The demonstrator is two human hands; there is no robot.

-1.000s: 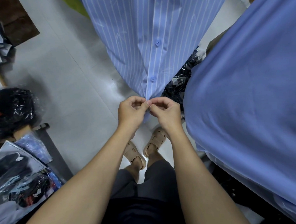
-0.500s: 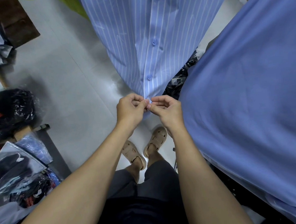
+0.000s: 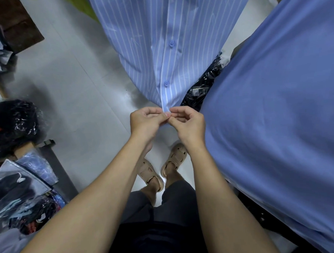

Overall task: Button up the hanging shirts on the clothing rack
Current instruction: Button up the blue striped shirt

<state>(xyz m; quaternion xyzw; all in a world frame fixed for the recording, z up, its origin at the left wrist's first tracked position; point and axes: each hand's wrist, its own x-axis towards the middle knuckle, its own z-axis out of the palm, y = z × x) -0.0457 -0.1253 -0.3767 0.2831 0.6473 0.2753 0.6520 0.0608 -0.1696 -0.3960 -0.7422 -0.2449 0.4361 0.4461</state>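
A blue shirt with white stripes [image 3: 140, 42] hangs in front of me, its placket running down the middle. Two blue buttons on the placket, one [image 3: 171, 44] above the other [image 3: 166, 83], are fastened. My left hand [image 3: 146, 122] and my right hand [image 3: 188, 122] meet at the shirt's bottom hem. Both pinch the lower end of the placket between thumb and fingers, thumbs touching. The lowest button is hidden under my fingertips. A plain blue shirt [image 3: 285, 112] hangs close on my right.
Packed clothes in plastic bags [image 3: 17, 188] pile up at my left, with a black bagged bundle [image 3: 12, 122] above them. More black packets [image 3: 204, 87] lie on the grey floor [image 3: 76, 101] behind the striped shirt. My sandalled feet [image 3: 164, 168] stand below my hands.
My hands have kept their pinch on the hem and shifted slightly, my right fingers working at the placket's end. The shirt has swayed a little to the left.
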